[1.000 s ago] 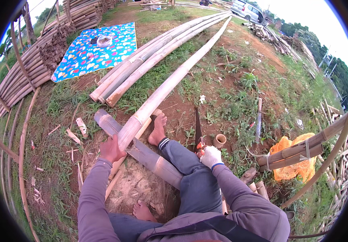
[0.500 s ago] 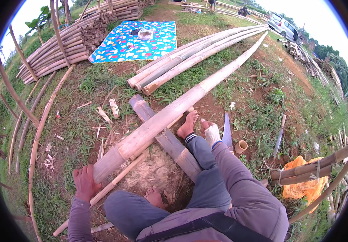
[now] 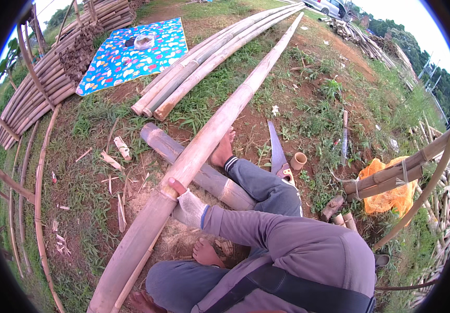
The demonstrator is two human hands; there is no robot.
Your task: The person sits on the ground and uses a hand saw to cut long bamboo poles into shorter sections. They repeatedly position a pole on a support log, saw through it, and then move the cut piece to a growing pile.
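A long bamboo pole (image 3: pixel 201 156) slants from the lower left to the far upper right. It lies across a shorter, thicker bamboo log (image 3: pixel 220 190). My right hand (image 3: pixel 189 207), in a white knitted glove with the thumb bare, grips the pole's near side beside a node, thumb on top. Low in the picture, a small part of my left hand (image 3: pixel 146 301) shows beside the pole's near part and a thin bamboo stick (image 3: pixel 134 276); its fingers cannot be made out. The pole's near end runs out at the lower edge.
To the right lie a hand saw (image 3: pixel 278 151), a short bamboo cup-like piece (image 3: pixel 298 160) and a long blade (image 3: pixel 345 138). Orange netting (image 3: pixel 389 185) hangs by tied bamboo. Three poles (image 3: pixel 193 73) lie beyond, near a blue patterned mat (image 3: pixel 136 55). Stacked bamboo (image 3: pixel 47 88) stands left.
The long pole has slid toward me and to the lower left. My right hand has come from beside the saw onto the pole. My left hand has left the pole's end and moved lower.
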